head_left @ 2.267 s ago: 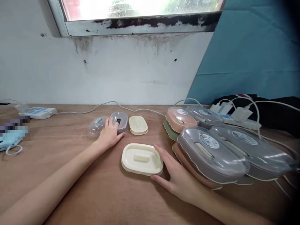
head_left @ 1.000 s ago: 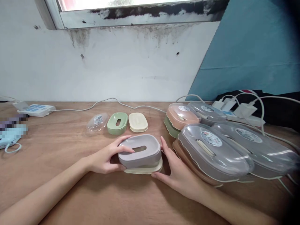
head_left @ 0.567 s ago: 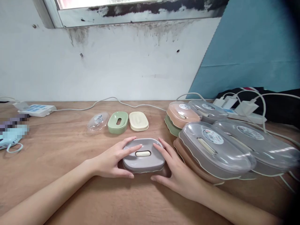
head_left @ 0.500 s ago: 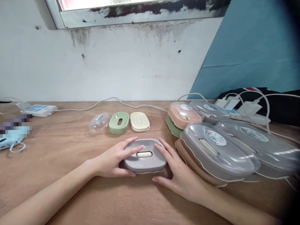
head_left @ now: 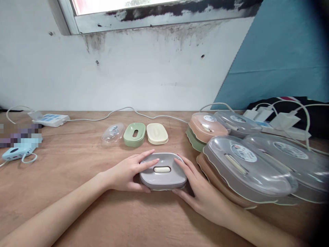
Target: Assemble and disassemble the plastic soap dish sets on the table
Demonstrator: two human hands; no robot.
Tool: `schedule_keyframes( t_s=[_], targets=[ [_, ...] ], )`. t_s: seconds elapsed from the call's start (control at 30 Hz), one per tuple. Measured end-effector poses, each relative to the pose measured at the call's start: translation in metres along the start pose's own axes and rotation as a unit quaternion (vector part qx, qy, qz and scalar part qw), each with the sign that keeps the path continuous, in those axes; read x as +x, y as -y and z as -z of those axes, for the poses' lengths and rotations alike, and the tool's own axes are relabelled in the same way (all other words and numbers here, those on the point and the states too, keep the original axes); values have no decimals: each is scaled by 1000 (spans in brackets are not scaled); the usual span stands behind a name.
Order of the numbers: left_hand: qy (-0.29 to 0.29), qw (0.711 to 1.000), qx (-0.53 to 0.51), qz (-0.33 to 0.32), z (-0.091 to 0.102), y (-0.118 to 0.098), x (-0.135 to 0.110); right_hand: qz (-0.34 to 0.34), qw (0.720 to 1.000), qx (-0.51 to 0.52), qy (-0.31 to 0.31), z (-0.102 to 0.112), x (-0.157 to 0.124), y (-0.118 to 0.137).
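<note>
Clasping the grey tray (head_left: 164, 178) at both ends, as seen from the head camera. Gripping its left end with the left hand (head_left: 125, 173), fingers (head_left: 151, 160) stretched flat across the top toward the slot and thumb tucked along the near edge. Cupping its right end with the right hand (head_left: 203, 195), fingers (head_left: 183, 163) curled against the rim and thumb pressed at the near corner. Sitting level on the cream base (head_left: 162, 169), visible only as a pale strip through the slot and a thin line under the near edge. Resting in the middle of the worktop (head_left: 77, 161), just in front of a row of three small pieces: clear lid (head_left: 113, 133), green tray (head_left: 134, 134), small cream piece (head_left: 157, 133), side by side and apart from both hands. Flanked close on the right by clear-lidded boxes (head_left: 246, 169) and a pink box (head_left: 208, 127) stacked on a green one. Bounded farther off by a power strip (head_left: 50, 119) at far left and white chargers (head_left: 280, 121) at far right.

Differing from 2.3 s ago: then perched in the back row over the green tray under the left hand, with the cream base bare beside the right hand. Differing from 1.0 s ago: then held tilted above the base, not seated. Matching the last half second closely: same grip, same place, only a slight shift of view.
</note>
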State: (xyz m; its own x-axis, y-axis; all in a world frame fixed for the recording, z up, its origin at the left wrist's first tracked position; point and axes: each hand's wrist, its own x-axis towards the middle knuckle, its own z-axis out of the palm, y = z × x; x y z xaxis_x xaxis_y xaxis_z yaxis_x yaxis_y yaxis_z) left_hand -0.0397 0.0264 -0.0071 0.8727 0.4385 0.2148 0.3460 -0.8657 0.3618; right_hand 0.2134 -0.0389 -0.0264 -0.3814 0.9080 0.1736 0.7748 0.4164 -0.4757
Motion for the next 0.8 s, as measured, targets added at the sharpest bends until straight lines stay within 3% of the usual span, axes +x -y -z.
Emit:
schedule_keyframes(
  t_s=[0.07,0.13,0.17,0.23,0.27,0.3,0.37,0.5,0.7,0.73,0.8],
  targets=[
    [-39,999,13,-12,7,5,-3,2,1000,-1,1,1,0,0],
    [-156,987,36,28,17,17,-8,4,1000,-3,3,1,0,0],
    [-238,967,52,81,23,27,-11,3,1000,-4,5,1,0,0],
    [-375,889,87,249,32,50,-18,-1,1000,-2,7,2,0,0],
    [-406,841,87,347,35,61,-21,-2,1000,0,6,2,0,0],
    [-409,802,68,430,37,72,-23,-3,1000,3,6,2,0,0],
    [-386,772,29,505,37,87,-26,-1,1000,7,3,2,-1,0],
    [-365,773,-2,519,30,94,-22,5,1000,6,-6,1,-1,0],
    [-455,747,-19,484,33,86,-19,3,1000,13,-6,3,0,0],
    [-472,753,-26,457,35,80,-19,1,1000,17,-5,3,0,0],
    [-480,791,-59,375,37,62,-19,-7,1000,30,-4,3,0,0]
  ],
)
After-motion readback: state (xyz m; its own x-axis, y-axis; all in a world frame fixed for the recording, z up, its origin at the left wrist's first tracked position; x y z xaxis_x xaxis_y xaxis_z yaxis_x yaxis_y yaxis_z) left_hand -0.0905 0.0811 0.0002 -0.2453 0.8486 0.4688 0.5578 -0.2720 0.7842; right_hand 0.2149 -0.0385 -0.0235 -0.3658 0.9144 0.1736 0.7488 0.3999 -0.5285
